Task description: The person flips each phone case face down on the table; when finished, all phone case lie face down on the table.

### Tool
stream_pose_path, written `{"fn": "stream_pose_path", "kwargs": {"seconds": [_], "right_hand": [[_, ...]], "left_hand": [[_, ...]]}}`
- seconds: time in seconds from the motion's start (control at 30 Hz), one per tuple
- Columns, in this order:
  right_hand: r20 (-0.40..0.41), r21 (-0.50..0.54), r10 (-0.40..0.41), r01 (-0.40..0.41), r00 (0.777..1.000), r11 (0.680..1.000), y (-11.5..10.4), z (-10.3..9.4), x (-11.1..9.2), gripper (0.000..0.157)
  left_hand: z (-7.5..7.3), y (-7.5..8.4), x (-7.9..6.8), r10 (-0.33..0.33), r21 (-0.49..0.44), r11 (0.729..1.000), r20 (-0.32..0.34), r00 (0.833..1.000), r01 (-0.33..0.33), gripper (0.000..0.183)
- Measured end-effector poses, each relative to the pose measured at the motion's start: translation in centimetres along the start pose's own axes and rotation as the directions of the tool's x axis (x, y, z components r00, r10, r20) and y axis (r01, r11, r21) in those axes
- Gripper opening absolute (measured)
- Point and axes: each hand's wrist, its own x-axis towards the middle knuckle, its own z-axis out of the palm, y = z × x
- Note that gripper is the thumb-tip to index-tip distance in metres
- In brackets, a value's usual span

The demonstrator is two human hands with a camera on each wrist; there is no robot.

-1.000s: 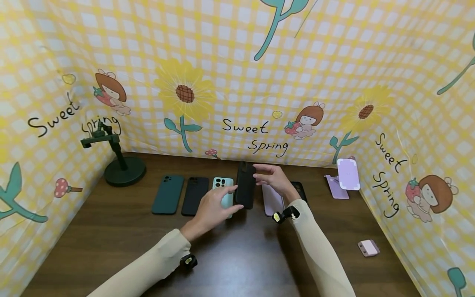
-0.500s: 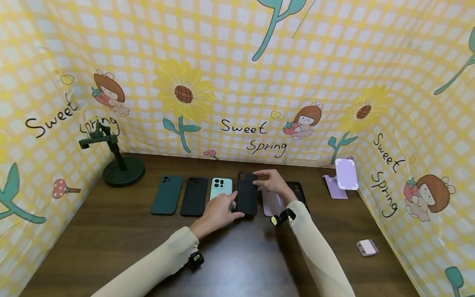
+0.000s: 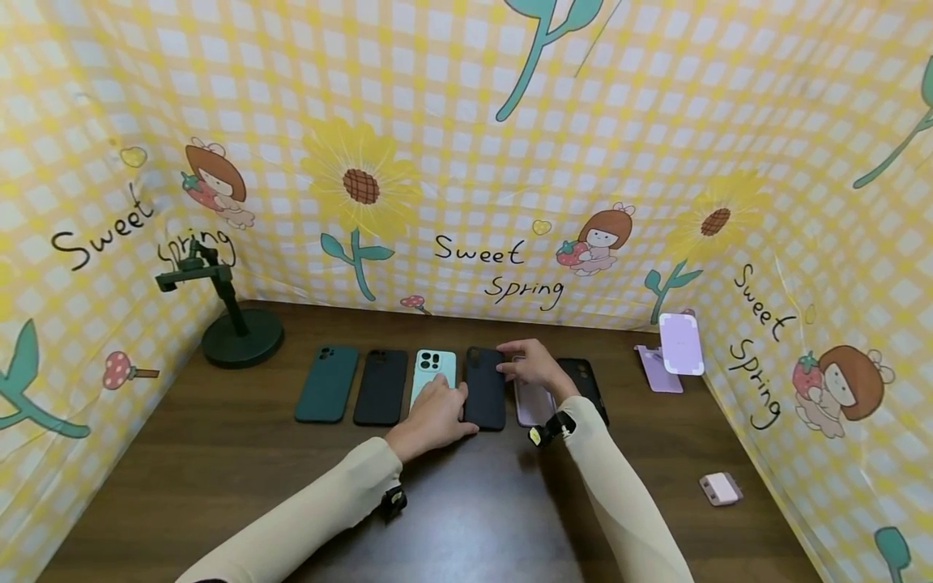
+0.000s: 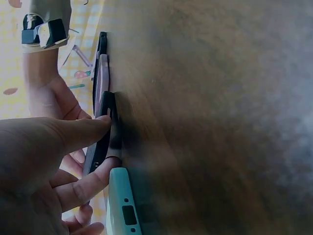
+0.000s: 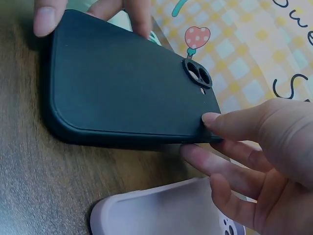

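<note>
A black phone case (image 3: 484,393) with two camera holes lies in a row of phone cases, back side up. My left hand (image 3: 433,414) holds its near left edge between thumb and fingers. At the far right corner, my right hand (image 3: 534,364) pinches it, thumb on the back and fingers beneath in the right wrist view. That view has the case (image 5: 117,83) tilted, with a gap under its edge. To the left, partly under my left hand, is a mint phone case (image 3: 432,363). On the other side a lilac phone case (image 3: 535,406) is partly hidden by my right hand.
Farther left lie a dark teal phone case (image 3: 326,385) and another black one (image 3: 381,387). Beyond the lilac case is a black case (image 3: 587,382). A dark green stand (image 3: 244,338), a lilac phone stand (image 3: 681,344) and a charger plug (image 3: 722,489) stand towards the sides.
Both hands have lowered the black phone case from upright-tilted above the table down into the row, moving it slightly nearer. My left hand has shifted right and nearer with it.
</note>
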Motion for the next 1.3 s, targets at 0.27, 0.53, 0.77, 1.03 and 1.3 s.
{"fn": "stream_pose_path", "kwargs": {"seconds": [0.27,0.53,0.77,1.03,1.3], "right_hand": [[0.013,-0.148,-0.057,0.058,0.998,0.987,0.0,0.4,0.6,0.046],[0.016,-0.277,-0.081,0.082,0.997,0.957,-0.8,0.6,0.8,0.043],[0.005,-0.291,-0.165,0.159,0.986,0.943,0.6,-0.8,-0.2,0.038],[-0.062,-0.388,-0.191,0.153,0.980,0.909,3.5,-6.4,-2.5,0.033],[-0.004,-0.480,-0.204,0.177,0.979,0.859,5.3,-7.5,-3.1,0.033]], "left_hand": [[-0.2,0.4,0.3,0.027,0.059,0.998,0.008,1.000,-0.027,0.054],[-0.3,0.2,0.3,0.036,0.072,0.997,0.022,0.999,-0.038,0.055],[0.4,-0.2,0.0,0.042,-0.007,0.999,0.039,0.998,-0.042,0.074],[0.8,0.9,0.6,0.087,-0.129,0.988,-0.009,0.996,-0.088,0.071],[1.6,3.7,2.1,0.139,-0.077,0.987,0.010,0.990,-0.138,0.060]]}}
